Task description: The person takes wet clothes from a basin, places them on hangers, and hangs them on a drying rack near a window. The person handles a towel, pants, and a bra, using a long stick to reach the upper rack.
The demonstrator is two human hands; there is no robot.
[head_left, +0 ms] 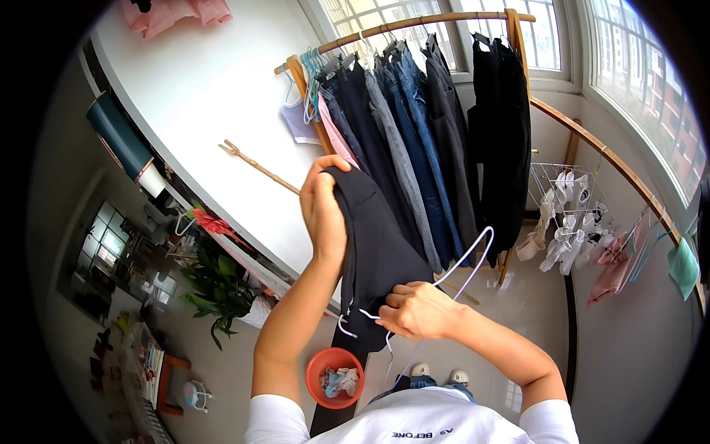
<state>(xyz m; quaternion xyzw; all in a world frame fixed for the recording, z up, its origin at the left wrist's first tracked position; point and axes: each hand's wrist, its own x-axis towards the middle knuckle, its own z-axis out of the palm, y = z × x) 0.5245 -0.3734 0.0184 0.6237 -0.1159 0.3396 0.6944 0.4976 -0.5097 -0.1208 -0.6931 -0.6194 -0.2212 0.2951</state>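
In front of me I hold up a black garment (381, 237) with white drawstring ends hanging at its lower edge; whether it is trousers or shorts I cannot tell. My left hand (325, 211) is closed around its upper end, fingers over the top fold. Lower down, my right hand (421, 311) is closed in a fist against the cloth. A white hanger (477, 255) runs behind that fist, one rounded corner sticking out to the right and its thin hook end hanging below. The fingertips of my right hand are partly hidden.
Ahead stands a wooden rack (414, 24) of hung jeans and dark trousers (421, 148). An orange basin (314, 381) with small cloths sits on the floor near my feet. A forked wooden pole (259, 166) lies left. Socks (566, 240) hang at right; a potted plant (214, 292) stands left.
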